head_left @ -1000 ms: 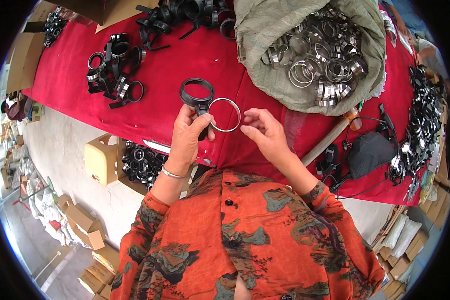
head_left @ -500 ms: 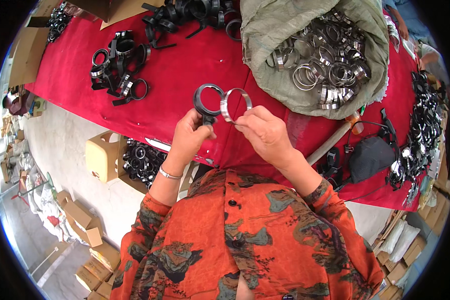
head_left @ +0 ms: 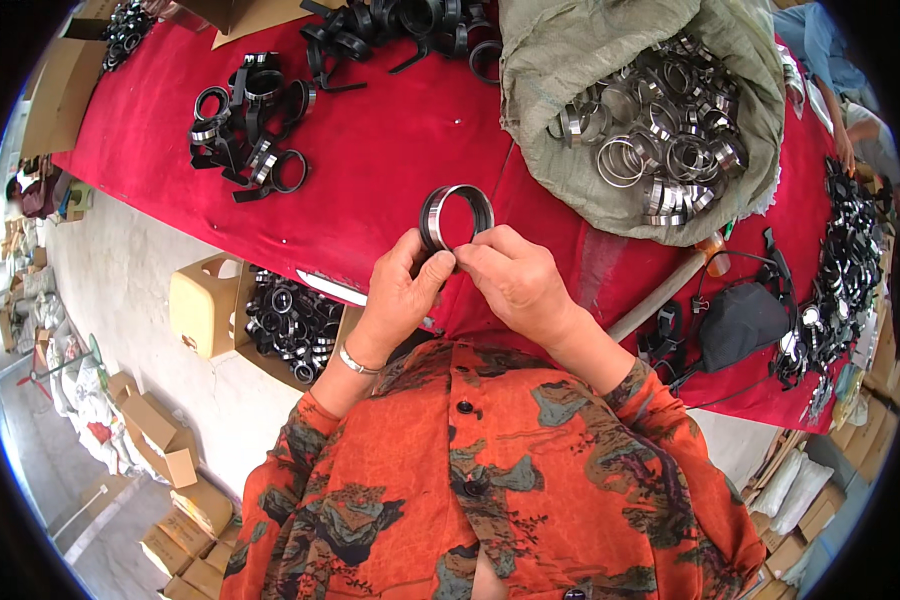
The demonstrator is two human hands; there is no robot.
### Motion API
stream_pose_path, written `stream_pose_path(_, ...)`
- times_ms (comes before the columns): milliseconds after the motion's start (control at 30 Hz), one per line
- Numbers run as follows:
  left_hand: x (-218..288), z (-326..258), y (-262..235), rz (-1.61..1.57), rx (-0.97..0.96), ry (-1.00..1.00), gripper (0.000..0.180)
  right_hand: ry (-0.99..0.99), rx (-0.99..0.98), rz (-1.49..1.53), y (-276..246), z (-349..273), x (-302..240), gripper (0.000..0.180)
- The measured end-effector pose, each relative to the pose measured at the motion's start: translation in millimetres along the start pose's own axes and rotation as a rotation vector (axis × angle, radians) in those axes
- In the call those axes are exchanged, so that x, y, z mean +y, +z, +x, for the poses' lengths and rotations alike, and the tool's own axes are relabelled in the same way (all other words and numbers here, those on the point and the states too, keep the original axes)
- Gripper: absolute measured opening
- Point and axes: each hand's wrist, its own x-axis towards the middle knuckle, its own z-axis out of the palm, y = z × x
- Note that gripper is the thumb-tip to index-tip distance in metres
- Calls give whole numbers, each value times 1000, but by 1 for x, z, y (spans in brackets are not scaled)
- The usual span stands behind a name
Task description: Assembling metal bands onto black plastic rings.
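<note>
My left hand (head_left: pixel 402 288) is closed at the lower left of a black plastic ring (head_left: pixel 484 208), its thumb and fingers pinching it. A shiny metal ring (head_left: pixel 434 212) sits against the black one, overlapping it; whether it is fully seated I cannot tell. With thumb and fingertips, my right hand (head_left: pixel 522 282) pinches the lower right of the metal ring. Both hands are close together over the near edge of the red-covered table (head_left: pixel 370 150). The black ring's handle is hidden by my left hand.
An open woven sack (head_left: pixel 540 150) of metal rings (head_left: pixel 670 130) stands at the far right. Black rings with metal bands (head_left: pixel 250 125) lie to the left. A cardboard box of black rings (head_left: pixel 290 325) is below the table edge. A black pouch (head_left: pixel 745 325) lies at right.
My hands have come together. The metal ring, held apart beside the black ring before, now overlaps it. The view has shifted slightly.
</note>
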Motion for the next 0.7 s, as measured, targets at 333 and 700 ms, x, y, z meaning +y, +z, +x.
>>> stream_pose_path(333, 10, -6, -5, -210, 87, -43, 26, 46, 147, 139, -1, 12, -7, 15)
stream_pose_path(700, -2, -14, -17, -188, -8, 19, 29, 768, -64, 842, -11, 26, -6, 23)
